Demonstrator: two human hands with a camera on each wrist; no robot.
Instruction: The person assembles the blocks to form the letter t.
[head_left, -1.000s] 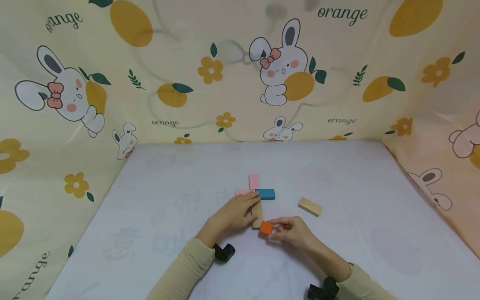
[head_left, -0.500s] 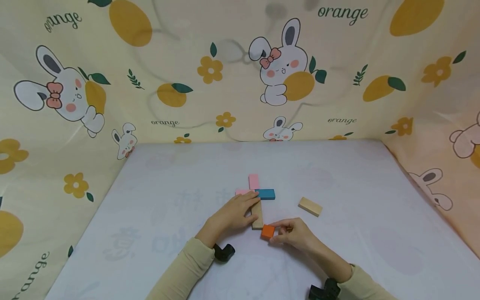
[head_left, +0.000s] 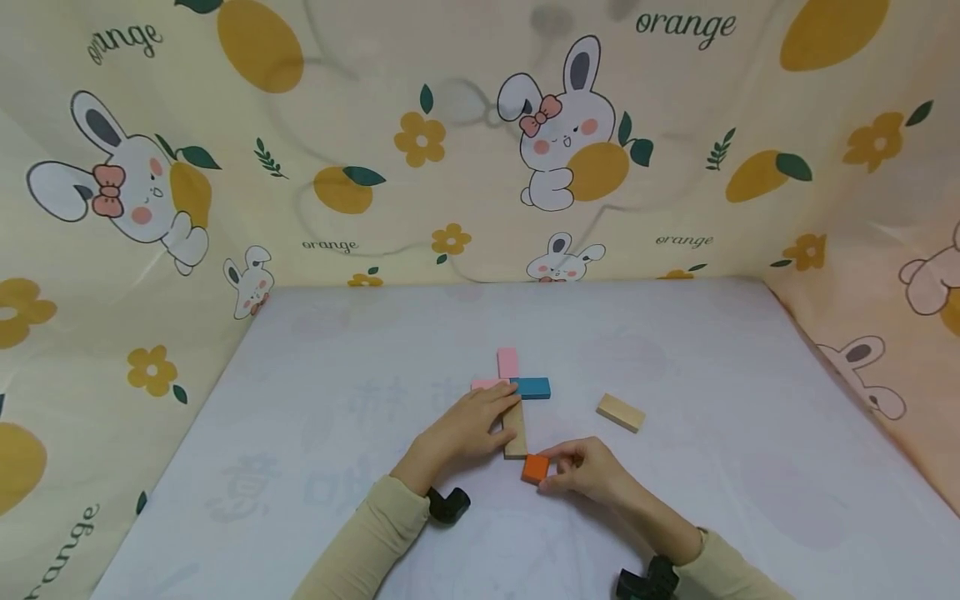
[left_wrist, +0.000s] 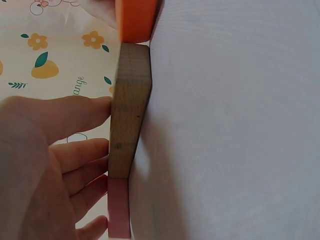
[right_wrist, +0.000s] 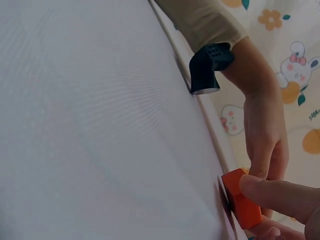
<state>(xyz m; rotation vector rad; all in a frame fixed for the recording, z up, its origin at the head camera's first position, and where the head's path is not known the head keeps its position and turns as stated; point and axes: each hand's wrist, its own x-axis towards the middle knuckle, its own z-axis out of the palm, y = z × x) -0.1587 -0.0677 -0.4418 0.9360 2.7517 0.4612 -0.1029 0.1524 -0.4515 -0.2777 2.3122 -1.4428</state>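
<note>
My left hand rests on the flat arrangement of blocks, its fingertips and thumb touching the long wooden block and the pink block beside it. My right hand pinches an orange block between thumb and fingers at the near right corner of the wooden block. From the left wrist view, the orange block sits right at the wooden block's end. A second pink block and a blue block lie at the far end. The left hand covers part of where the blocks meet.
A loose wooden block lies on the white tabletop to the right. A cloth printed with rabbits and oranges rises behind and at both sides. Black cameras are worn on both wrists.
The right hand has drawn the orange block slightly toward the person, from beside the wooden block's near end to its corner. The left hand and the other blocks have stayed put.
</note>
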